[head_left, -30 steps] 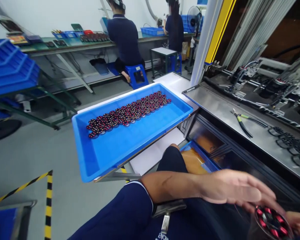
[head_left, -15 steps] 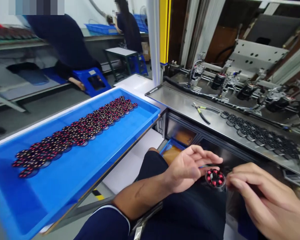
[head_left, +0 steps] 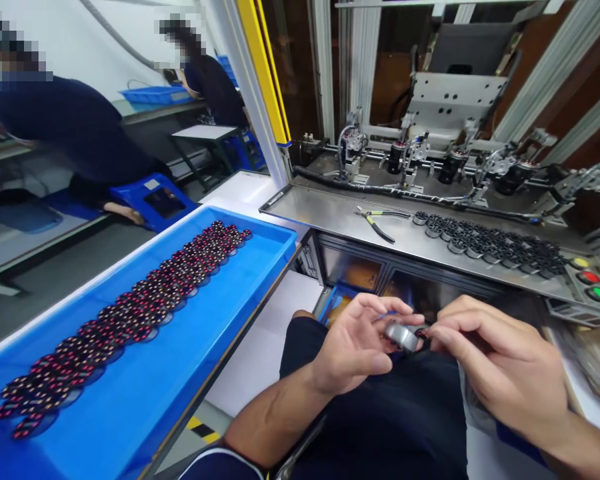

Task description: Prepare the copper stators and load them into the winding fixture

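Note:
A small round motor part [head_left: 404,337] with a silvery rim is between my hands above my lap, turned nearly edge-on and slightly blurred. My right hand [head_left: 500,363] pinches its dark right side between thumb and fingertips. Around the part's left side, my left hand [head_left: 353,343] is half curled, palm up, fingers spread and thumb apart from the part; some fingers pass behind it, and whether they bear its weight is hidden. Left of me, a blue tray [head_left: 245,293] holds rows of similar parts [head_left: 130,307] with red and dark coils.
On the machine's metal ledge [head_left: 310,210] lie cutting pliers [head_left: 377,223] and many black round parts [head_left: 490,243]. Fixtures [head_left: 450,163] stand behind them. Red and green buttons [head_left: 595,285] sit at the right. Two people sit at benches at the back left, near a blue stool [head_left: 155,197].
The motor part has turned from showing its red coil face to showing its silvery side. My left fingers have moved around its left end. The view has swung right.

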### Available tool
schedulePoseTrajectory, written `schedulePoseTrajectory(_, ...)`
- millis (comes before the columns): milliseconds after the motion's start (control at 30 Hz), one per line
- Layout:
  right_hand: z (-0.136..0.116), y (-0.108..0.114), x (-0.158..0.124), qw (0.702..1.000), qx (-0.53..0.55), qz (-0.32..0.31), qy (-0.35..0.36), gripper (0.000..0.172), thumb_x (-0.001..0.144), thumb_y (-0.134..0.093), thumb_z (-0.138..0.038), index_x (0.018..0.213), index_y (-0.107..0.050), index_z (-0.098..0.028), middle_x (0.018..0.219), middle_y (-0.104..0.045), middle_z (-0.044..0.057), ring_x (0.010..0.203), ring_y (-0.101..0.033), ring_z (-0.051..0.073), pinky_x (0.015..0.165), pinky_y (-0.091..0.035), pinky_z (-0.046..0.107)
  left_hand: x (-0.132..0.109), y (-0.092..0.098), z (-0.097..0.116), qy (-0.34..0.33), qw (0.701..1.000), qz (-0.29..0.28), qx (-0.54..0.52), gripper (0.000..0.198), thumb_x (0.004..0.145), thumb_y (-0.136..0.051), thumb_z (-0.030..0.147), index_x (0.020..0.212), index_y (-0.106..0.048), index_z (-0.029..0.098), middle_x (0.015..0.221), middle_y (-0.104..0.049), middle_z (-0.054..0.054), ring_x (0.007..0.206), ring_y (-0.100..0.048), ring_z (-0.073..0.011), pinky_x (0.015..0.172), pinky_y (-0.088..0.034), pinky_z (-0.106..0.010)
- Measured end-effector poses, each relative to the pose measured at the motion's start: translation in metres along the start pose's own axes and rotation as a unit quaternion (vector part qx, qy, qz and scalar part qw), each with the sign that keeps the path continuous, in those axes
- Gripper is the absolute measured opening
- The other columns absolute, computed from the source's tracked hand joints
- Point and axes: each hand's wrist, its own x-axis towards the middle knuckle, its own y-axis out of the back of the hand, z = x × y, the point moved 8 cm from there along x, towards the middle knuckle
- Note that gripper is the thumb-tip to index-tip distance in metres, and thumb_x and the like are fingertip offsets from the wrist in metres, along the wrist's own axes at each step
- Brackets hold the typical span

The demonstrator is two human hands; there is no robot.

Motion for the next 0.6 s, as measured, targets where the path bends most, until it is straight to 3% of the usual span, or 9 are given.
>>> schedulePoseTrajectory(100,-0.003,-0.003,0.0,0.999,0.034,-0.006,0.028,0.015,0.09,-0.062,-0.008,0.079,-0.066,-0.018,0.069,-0.066,0.001,0.061,-0.063,0.011,0.057,-0.053,0.021,0.004,0.005,-0.012,0.029,0.999,0.009,0.012,0.052,0.068,-0.086,0.045,0.106,-0.062,0.02,0.108,-0.071,-0.008,0.112,-0.067,-0.0268,0.096,-0.053,-0.039)
schedulePoseTrajectory(200,-0.005,-0.003,-0.002,0.998,0.048,-0.009,0.049,0.014,0.09,-0.062,-0.007,0.081,-0.066,-0.018,0.069,-0.067,0.002,0.061,-0.064,0.013,0.055,-0.053,0.022,-0.001,-0.001,-0.05,0.208,0.973,-0.1,-0.007,0.069,0.079,-0.059,0.075,0.104,-0.065,0.011,0.087,-0.074,-0.014,0.082,-0.074,-0.0276,0.076,-0.057,-0.04)
schedulePoseTrajectory(267,-0.005,-0.001,-0.003,0.997,0.047,-0.006,0.053,0.013,0.089,-0.063,-0.008,0.082,-0.067,-0.018,0.07,-0.067,0.002,0.061,-0.064,0.013,0.055,-0.053,0.022,-0.008,-0.004,-0.063,0.278,0.949,-0.151,-0.013,0.071,0.082,-0.052,0.077,0.102,-0.065,0.009,0.074,-0.073,-0.014,0.066,-0.073,-0.0274,0.062,-0.057,-0.038)
schedulePoseTrajectory(300,-0.004,0.001,-0.004,0.998,0.042,-0.002,0.053,0.012,0.088,-0.064,-0.008,0.082,-0.067,-0.018,0.07,-0.067,0.002,0.061,-0.064,0.013,0.055,-0.053,0.022,-0.008,-0.003,-0.064,0.277,0.949,-0.151,-0.008,0.068,0.083,-0.054,0.074,0.104,-0.064,0.01,0.073,-0.073,-0.013,0.062,-0.073,-0.0265,0.058,-0.057,-0.036)
schedulePoseTrajectory(433,0.0,0.006,-0.005,0.999,0.016,0.028,0.034,0.015,0.089,-0.065,-0.008,0.079,-0.065,-0.018,0.069,-0.066,0.001,0.06,-0.061,0.011,0.056,-0.051,0.021,-0.002,0.004,-0.04,0.145,0.987,-0.054,0.043,0.048,0.08,-0.076,0.046,0.115,-0.059,0.019,0.092,-0.072,-0.007,0.067,-0.073,-0.0197,0.054,-0.056,-0.026)
schedulePoseTrajectory(533,0.003,0.007,-0.006,0.998,0.021,0.053,0.019,0.016,0.09,-0.065,-0.007,0.077,-0.065,-0.018,0.069,-0.066,0.0,0.061,-0.061,0.01,0.056,-0.05,0.02,-0.001,0.007,-0.015,0.013,0.995,0.019,0.1,0.049,0.068,-0.087,0.021,0.108,-0.059,0.028,0.112,-0.066,0.0,0.087,-0.073,-0.0164,0.071,-0.059,-0.025)
schedulePoseTrajectory(600,0.006,0.006,-0.006,0.997,0.033,0.061,0.016,0.015,0.089,-0.065,-0.008,0.078,-0.065,-0.017,0.07,-0.066,0.0,0.061,-0.061,0.009,0.056,-0.05,0.02,-0.003,0.008,-0.007,-0.036,0.99,0.043,0.131,0.055,0.062,-0.091,0.017,0.107,-0.061,0.029,0.113,-0.064,0.001,0.099,-0.07,-0.0169,0.084,-0.057,-0.027)
